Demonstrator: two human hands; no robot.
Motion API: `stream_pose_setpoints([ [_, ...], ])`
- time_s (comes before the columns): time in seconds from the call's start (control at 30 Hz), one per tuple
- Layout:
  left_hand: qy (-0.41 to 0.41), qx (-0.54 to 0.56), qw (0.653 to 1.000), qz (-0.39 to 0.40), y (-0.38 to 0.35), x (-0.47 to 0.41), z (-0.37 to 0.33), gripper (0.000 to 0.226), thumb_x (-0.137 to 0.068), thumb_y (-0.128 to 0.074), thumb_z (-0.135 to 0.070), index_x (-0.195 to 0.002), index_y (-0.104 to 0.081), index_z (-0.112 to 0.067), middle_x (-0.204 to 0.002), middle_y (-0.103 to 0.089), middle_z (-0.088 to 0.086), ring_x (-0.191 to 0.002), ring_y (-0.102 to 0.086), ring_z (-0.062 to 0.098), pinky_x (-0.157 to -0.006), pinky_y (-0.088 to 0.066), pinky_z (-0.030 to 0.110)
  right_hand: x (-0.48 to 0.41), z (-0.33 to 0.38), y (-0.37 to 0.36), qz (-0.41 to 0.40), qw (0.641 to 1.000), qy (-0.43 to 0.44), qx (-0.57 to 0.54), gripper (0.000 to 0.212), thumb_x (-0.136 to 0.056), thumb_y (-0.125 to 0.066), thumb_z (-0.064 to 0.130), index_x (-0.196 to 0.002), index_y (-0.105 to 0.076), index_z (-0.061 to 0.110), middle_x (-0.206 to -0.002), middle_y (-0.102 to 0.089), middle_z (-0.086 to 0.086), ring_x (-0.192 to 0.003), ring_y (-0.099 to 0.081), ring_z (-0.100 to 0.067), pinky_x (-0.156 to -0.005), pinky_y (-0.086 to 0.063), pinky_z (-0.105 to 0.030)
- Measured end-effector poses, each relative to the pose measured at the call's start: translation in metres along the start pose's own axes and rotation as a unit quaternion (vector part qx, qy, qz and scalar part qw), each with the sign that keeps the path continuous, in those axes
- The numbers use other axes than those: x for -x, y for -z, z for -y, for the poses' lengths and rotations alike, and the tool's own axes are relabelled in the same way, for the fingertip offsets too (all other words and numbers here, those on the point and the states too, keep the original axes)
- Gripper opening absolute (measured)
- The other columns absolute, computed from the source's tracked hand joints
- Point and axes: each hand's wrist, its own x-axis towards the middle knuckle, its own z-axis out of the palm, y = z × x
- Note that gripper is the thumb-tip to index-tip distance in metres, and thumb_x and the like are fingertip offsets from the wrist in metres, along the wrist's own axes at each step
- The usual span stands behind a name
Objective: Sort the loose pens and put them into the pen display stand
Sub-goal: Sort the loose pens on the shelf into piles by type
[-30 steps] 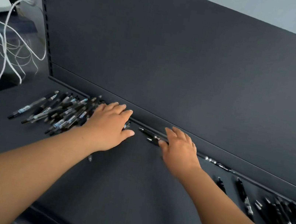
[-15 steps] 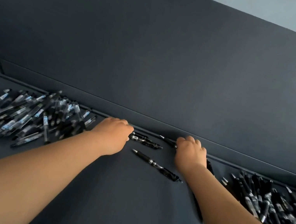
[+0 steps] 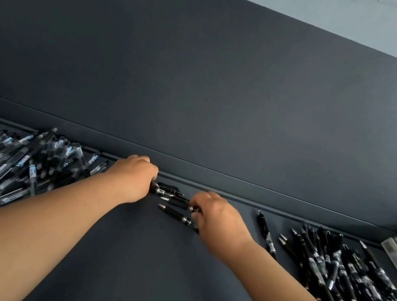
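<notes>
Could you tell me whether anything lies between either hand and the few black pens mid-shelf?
Nothing visible does: the left hand touches the slim black plastic pens at one end, the right hand pinches one at the other.

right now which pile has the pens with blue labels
The left pile, beside the left hand: clear barrels with blue labels. The right pile holds solid black pens with silver bands.
</notes>
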Motion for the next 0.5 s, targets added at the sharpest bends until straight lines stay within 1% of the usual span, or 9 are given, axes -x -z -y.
stream_pose_setpoints([
  [0.13, 0.020, 0.005, 1.000, -0.003, 0.003, -0.002, -0.002, 0.025, -0.090, -0.047, -0.003, -0.098, -0.060, -0.023, -0.109, -0.052, 0.000, -0.104, -0.049, 0.021, -0.080, -0.043, 0.030, 0.006, -0.002, -0.010, 0.023, 1.000, -0.001, -0.005, 0.020, -0.095, -0.050, 0.020, -0.114, -0.056, 0.020, -0.113, -0.058, -0.002, -0.107, -0.051, -0.023, -0.087, -0.042, -0.032],
  [0.23, 0.031, 0.026, 0.999, -0.002, 0.003, -0.004, -0.003, 0.019, -0.089, -0.048, -0.004, -0.088, -0.055, -0.022, -0.103, -0.054, -0.001, -0.096, -0.052, 0.021, -0.072, -0.040, 0.029, 0.008, -0.008, -0.012, 0.013, 1.000, -0.020, -0.016, 0.023, -0.095, -0.050, 0.020, -0.117, -0.057, 0.021, -0.116, -0.059, -0.001, -0.112, -0.049, -0.021, -0.089, -0.040, -0.028],
  [0.33, 0.030, 0.045, 0.999, 0.004, 0.002, -0.004, -0.006, 0.017, -0.091, -0.048, -0.008, -0.092, -0.057, -0.022, -0.102, -0.055, -0.003, -0.093, -0.054, 0.020, -0.070, -0.040, 0.028, 0.008, -0.012, -0.012, 0.005, 0.999, -0.035, -0.027, 0.028, -0.096, -0.050, 0.020, -0.123, -0.056, 0.020, -0.121, -0.058, 0.000, -0.116, -0.047, -0.020, -0.093, -0.039, -0.027],
  [0.43, 0.028, 0.088, 0.996, 0.019, 0.000, -0.006, -0.011, 0.014, -0.094, -0.050, -0.016, -0.100, -0.061, -0.023, -0.105, -0.053, -0.005, -0.098, -0.053, 0.020, -0.076, -0.042, 0.028, 0.011, -0.010, -0.011, 0.013, 0.999, -0.037, -0.021, 0.032, -0.096, -0.051, 0.025, -0.128, -0.052, 0.021, -0.123, -0.056, 0.000, -0.119, -0.045, -0.020, -0.096, -0.038, -0.028],
  [0.5, 0.023, 0.104, 0.994, 0.025, -0.002, -0.007, -0.016, 0.011, -0.094, -0.051, -0.019, -0.095, -0.061, -0.024, -0.102, -0.050, -0.006, -0.098, -0.053, 0.019, -0.076, -0.041, 0.028, 0.013, -0.007, -0.010, 0.026, 0.999, -0.037, -0.011, 0.038, -0.094, -0.055, 0.028, -0.131, -0.050, 0.021, -0.125, -0.054, -0.001, -0.120, -0.043, -0.021, -0.097, -0.038, -0.028],
])
